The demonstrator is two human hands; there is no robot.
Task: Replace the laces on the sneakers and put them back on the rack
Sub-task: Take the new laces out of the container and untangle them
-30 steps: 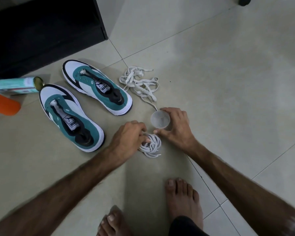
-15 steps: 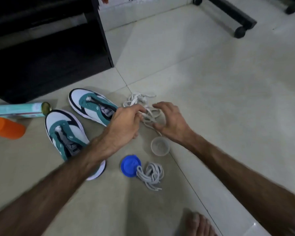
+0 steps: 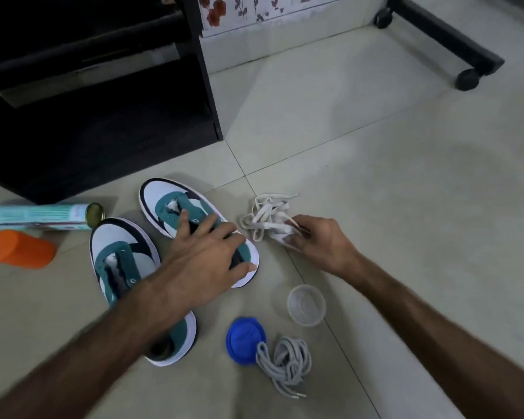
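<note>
1. Nearest the camera on the tiled floor [image 3: 406, 182], a coil of grey laces [image 3: 288, 362] lies touching a blue lid [image 3: 244, 340]; just beyond them a small clear cup [image 3: 306, 304] stands open side up, apart from both.

2. Between these and the shoes nothing blocks the way, though the left forearm crosses over the heel half of the nearer sneaker [image 3: 118, 255] and hides much of it.

3. Left of that shoe an orange container [image 3: 18, 250] lies on its side, and behind it a pale green tube [image 3: 37, 216] lies flat with its metal end toward the shoes.

4. The left hand [image 3: 203, 252] is spread wide, fingers extended, palm down over the rear half of the farther sneaker [image 3: 176, 207]; it looks to be resting on it, but whether it grips is unclear.

5. The right hand [image 3: 321, 240] is closed in a pinch on a tangled bunch of white laces [image 3: 266, 217], which sits on the floor just right of the farther sneaker.

6. Both sneakers are white with teal panels and dark trim, toes pointing away, side by side, eyelets empty and tongues exposed.

7. Farther back stands a dark rack [image 3: 103, 95], and at the right a black wheeled leg [image 3: 445, 40] runs along the floor before a floral wall [image 3: 254, 9].
</note>
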